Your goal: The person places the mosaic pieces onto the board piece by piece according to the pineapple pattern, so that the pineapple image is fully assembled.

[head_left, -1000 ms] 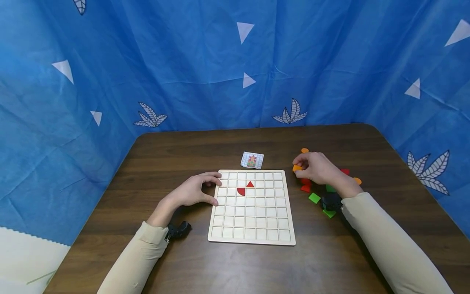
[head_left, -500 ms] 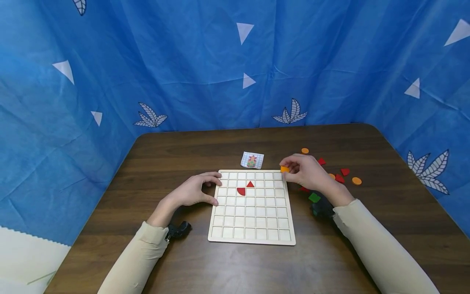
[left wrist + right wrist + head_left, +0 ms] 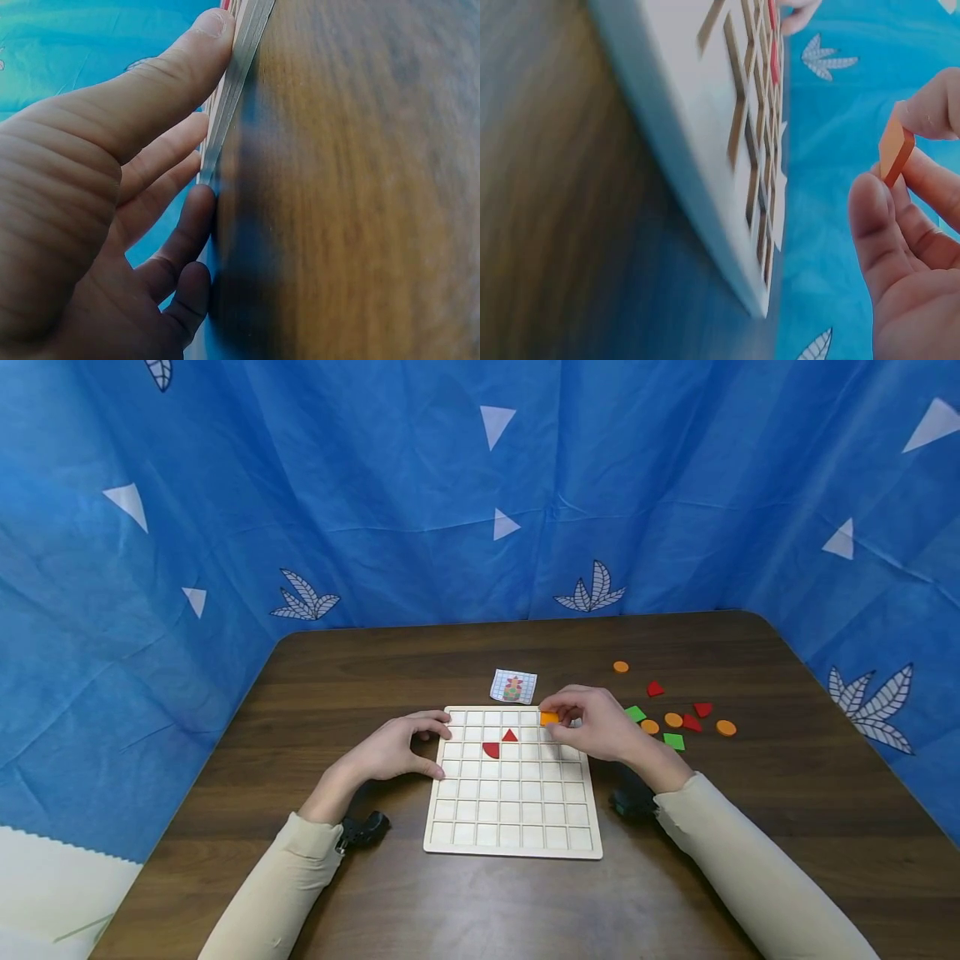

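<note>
A pale wooden grid board (image 3: 487, 814) lies flat on the table. In its upper cells sit a red triangle (image 3: 510, 736) and a red quarter-circle piece (image 3: 491, 750). My left hand (image 3: 392, 747) rests at the board's left edge, thumb and fingertips touching the rim, as the left wrist view also shows. Between thumb and fingers, my right hand (image 3: 596, 724) pinches an orange square tile (image 3: 549, 718) over the board's upper right part. In the right wrist view that tile (image 3: 895, 152) is held on edge, apart from the board.
Behind the board lies a small printed pattern card (image 3: 513, 686). Scattered right of the board are several loose pieces: orange discs (image 3: 725, 727), red pieces (image 3: 655, 689) and green squares (image 3: 673, 742). A blue curtain (image 3: 420, 527) hangs behind the table (image 3: 360, 668).
My right hand has carried the orange square tile leftward from the loose pieces to above the board, uncovering more of those pieces. The left hand stays at the board's edge.
</note>
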Demonstrator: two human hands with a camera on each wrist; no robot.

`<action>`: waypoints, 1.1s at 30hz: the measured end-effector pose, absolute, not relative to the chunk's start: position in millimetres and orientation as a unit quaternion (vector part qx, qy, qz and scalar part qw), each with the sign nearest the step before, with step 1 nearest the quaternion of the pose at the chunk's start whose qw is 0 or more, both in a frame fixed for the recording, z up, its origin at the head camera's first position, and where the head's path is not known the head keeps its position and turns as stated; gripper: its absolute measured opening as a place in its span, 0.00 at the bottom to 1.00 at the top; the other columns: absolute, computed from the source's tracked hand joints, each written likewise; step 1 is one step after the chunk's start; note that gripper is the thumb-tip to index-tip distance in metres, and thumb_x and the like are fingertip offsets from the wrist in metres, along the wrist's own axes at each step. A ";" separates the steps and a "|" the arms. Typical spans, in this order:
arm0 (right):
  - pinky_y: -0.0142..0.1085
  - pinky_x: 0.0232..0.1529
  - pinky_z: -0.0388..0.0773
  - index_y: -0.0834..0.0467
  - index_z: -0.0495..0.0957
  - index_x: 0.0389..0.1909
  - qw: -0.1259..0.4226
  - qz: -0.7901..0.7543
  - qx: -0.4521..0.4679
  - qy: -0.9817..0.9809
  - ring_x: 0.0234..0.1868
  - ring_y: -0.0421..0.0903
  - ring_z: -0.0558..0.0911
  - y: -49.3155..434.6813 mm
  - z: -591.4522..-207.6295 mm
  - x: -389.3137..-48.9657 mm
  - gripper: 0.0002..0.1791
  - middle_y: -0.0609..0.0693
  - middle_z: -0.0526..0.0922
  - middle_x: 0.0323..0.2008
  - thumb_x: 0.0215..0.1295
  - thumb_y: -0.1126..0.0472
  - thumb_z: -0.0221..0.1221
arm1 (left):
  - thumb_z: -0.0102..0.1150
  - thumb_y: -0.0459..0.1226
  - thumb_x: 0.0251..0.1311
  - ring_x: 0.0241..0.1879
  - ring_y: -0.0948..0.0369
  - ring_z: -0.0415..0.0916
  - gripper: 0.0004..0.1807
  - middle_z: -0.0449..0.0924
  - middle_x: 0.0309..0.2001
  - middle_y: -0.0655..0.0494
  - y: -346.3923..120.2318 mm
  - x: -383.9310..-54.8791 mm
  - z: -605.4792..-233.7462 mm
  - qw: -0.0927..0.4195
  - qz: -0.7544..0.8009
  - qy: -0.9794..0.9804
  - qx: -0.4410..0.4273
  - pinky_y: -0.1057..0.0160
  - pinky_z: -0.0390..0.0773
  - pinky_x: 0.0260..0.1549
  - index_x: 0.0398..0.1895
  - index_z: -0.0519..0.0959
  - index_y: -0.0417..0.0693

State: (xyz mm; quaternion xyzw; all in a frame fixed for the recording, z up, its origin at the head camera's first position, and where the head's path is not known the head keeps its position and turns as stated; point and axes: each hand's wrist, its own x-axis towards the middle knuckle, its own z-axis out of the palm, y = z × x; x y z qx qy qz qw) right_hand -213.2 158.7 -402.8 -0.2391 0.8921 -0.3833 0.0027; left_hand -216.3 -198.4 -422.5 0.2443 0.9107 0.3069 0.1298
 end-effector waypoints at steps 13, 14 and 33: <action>0.36 0.43 0.81 0.55 0.87 0.50 0.061 -0.429 -0.228 0.872 0.39 0.46 0.79 128.1 -396.9 -211.0 0.15 0.49 0.86 0.41 0.62 0.63 0.71 | 0.83 0.48 0.47 0.62 0.58 0.75 0.30 0.71 0.73 0.59 -198.7 -216.7 -423.6 0.131 0.307 0.911 0.243 0.54 0.76 0.63 0.54 0.82 0.56; 0.36 0.42 0.80 0.55 0.87 0.50 0.067 -0.428 -0.222 0.874 0.38 0.46 0.79 125.9 -396.8 -211.2 0.15 0.48 0.86 0.40 0.62 0.62 0.71 | 0.83 0.48 0.47 0.62 0.58 0.75 0.30 0.70 0.73 0.59 -198.7 -216.8 -423.3 0.131 0.307 0.911 0.243 0.54 0.76 0.63 0.54 0.82 0.56; 0.35 0.39 0.78 0.53 0.88 0.43 0.103 -0.372 -0.229 0.893 0.34 0.40 0.79 104.5 -414.2 -204.5 0.08 0.43 0.85 0.34 0.63 0.62 0.70 | 0.83 0.48 0.47 0.61 0.57 0.75 0.30 0.71 0.73 0.59 -199.2 -217.2 -421.7 0.131 0.305 0.910 0.249 0.54 0.76 0.63 0.55 0.82 0.55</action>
